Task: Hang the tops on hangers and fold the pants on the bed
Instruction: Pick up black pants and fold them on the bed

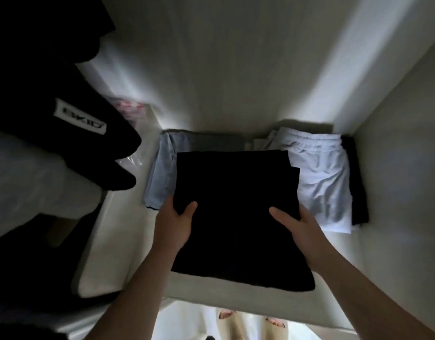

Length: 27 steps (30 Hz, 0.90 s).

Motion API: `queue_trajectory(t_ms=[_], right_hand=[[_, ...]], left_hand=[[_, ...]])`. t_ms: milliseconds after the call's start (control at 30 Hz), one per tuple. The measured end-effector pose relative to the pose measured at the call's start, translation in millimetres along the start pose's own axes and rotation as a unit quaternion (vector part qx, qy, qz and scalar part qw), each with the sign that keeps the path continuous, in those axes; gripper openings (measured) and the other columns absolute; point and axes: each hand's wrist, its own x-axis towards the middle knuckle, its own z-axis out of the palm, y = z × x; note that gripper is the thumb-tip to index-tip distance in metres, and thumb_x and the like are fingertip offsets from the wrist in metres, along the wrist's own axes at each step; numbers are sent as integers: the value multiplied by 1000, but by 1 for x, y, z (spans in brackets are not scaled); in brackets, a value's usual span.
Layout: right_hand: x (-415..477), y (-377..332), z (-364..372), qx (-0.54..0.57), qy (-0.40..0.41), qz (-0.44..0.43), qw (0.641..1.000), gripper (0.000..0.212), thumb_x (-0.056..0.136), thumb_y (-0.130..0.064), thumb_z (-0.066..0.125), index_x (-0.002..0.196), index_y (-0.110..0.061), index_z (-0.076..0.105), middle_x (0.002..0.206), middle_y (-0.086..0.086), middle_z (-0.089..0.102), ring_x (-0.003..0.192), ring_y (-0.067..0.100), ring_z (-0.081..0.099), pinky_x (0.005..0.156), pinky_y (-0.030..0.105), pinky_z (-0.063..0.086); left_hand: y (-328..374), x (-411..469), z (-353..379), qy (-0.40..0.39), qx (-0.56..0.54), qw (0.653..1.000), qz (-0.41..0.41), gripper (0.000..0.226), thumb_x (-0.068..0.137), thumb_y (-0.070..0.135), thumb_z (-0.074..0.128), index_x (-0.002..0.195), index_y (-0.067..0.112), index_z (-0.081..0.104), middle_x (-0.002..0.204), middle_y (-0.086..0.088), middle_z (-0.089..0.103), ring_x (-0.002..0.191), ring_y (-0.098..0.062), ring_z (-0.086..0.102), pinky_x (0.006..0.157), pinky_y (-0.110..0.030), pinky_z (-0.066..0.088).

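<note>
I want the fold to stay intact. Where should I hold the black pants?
Hold the black pants by the two side edges, midway, one hand from each side, thumbs on top as the left hand and right hand show. The stack is flat and limp, and its layers fan at the far right corner.
</note>
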Motion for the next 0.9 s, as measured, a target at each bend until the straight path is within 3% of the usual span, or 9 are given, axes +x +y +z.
queue_trajectory(t_ms=[167, 300, 500, 633, 767, 900], right_hand=[[79, -5, 26, 9, -15, -13, 1000, 30, 90, -18, 70, 119, -24, 66, 110, 5, 75, 100, 22, 72, 91, 37, 55], [132, -1, 52, 12, -47, -3, 999, 27, 92, -20, 69, 118, -27, 65, 105, 2, 76, 94, 18, 74, 76, 28, 58], [186, 12, 80, -18, -52, 24, 998, 24, 94, -22, 67, 115, -33, 60, 98, -6, 73, 80, 10, 73, 67, 19, 57], [206, 25, 83, -71, -33, 26, 997, 32, 94, -21, 67, 123, -26, 57, 112, 1, 70, 91, 17, 69, 86, 33, 54], [210, 18, 85, -75, -27, 11, 997, 32, 95, -22, 66, 126, -28, 57, 111, -4, 69, 98, 17, 68, 88, 33, 54], [217, 17, 89, -98, -2, -5, 995, 40, 96, -27, 64, 135, -23, 56, 122, 0, 68, 107, 20, 67, 99, 42, 52]], left_hand=[[-3, 85, 1, 57, 34, 998, 7, 32, 92, 26, 69, 118, 9, 63, 109, -8, 69, 106, -28, 64, 91, -37, 49], [-5, 138, -5, 105, 64, 992, 4, 29, 91, 22, 68, 115, 8, 62, 111, -14, 69, 106, -32, 63, 89, -36, 47], [-31, 184, 3, 116, 131, 985, -2, 43, 96, 23, 58, 136, 11, 46, 132, -19, 60, 121, -40, 56, 100, -48, 45], [-43, 194, 10, 118, 158, 980, 14, 43, 98, 22, 56, 137, 6, 45, 129, -23, 59, 120, -41, 55, 97, -47, 44], [-44, 198, 11, 146, 166, 974, 39, 45, 101, 24, 52, 141, 7, 43, 131, -23, 57, 117, -42, 56, 90, -43, 44], [-40, 209, 13, 158, 153, 974, 57, 47, 102, 26, 51, 143, 9, 41, 134, -21, 55, 119, -41, 54, 89, -43, 44]])
